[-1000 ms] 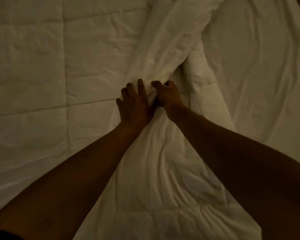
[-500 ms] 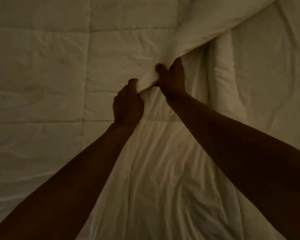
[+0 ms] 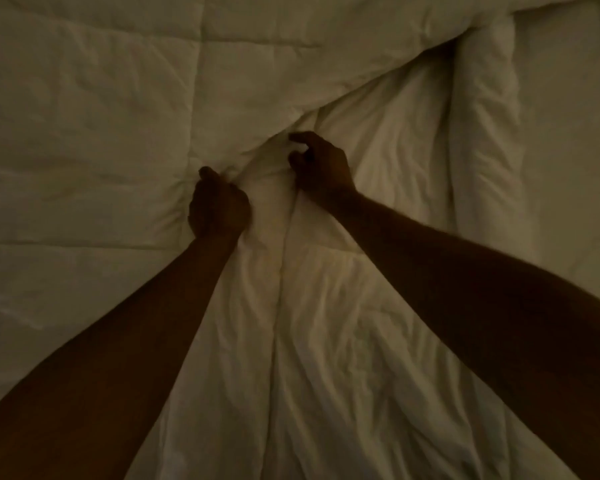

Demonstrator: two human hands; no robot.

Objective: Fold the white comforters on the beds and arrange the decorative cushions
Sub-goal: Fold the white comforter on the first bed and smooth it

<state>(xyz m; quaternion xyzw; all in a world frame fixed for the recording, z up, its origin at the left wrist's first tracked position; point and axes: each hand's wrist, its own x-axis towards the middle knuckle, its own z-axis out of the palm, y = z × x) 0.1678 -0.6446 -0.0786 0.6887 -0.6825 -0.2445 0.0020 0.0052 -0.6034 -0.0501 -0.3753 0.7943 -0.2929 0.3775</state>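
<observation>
Underfoot, so to speak: white comforter point(image 3: 118, 133) fills the view, a folded flap running from centre toward 1 o'clock. Left hand point(image 3: 218, 207) fists a bunched ridge; right hand point(image 3: 321, 164), at 2 o'clock from it, pinches the flap's edge. Judged mid-fold. Next move likely needs both grips drawn together, evenly. No cushions visible.

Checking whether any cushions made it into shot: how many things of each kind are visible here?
White quilted comforter: 1
Hands: 2, left hand and right hand, both gripping the comforter
Decorative cushions: 0
Total: 3
</observation>
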